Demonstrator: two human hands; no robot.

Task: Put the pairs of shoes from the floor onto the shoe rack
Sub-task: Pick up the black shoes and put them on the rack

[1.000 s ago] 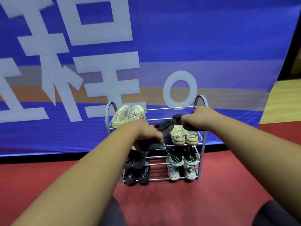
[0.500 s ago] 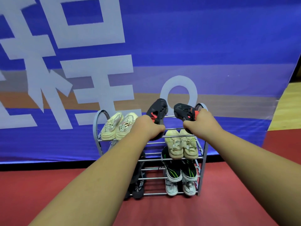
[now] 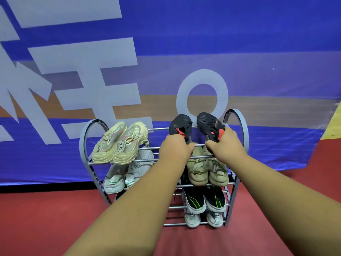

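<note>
**Black shoes raised to the top tier of the rack**

Raised since a second ago from mid-rack height, both black shoes are now at the top tier, right half. The left hand (image 3: 175,150) grips the heel end of the left black shoe (image 3: 180,124). The right hand (image 3: 226,145) grips the heel end of the right black shoe (image 3: 208,124). Each shoe is tilted with its toe up and away, over the back rail, and shows red trim beside the fingers. Whether the soles rest on the rails cannot be told, as the hands hide the heels.

On the same tier of the shoe rack (image 3: 82,145), to the left, lies a beige pair (image 3: 120,145), toes towards the camera. Below the hands sits a tan pair (image 3: 208,170), with a white pair (image 3: 129,174) beside it on the left. Lower on the right are a black-and-green pair (image 3: 204,198) and, at the bottom, a pale pair (image 3: 203,217). The rack stands on a red floor (image 3: 55,218) before a blue banner (image 3: 221,34).
</note>
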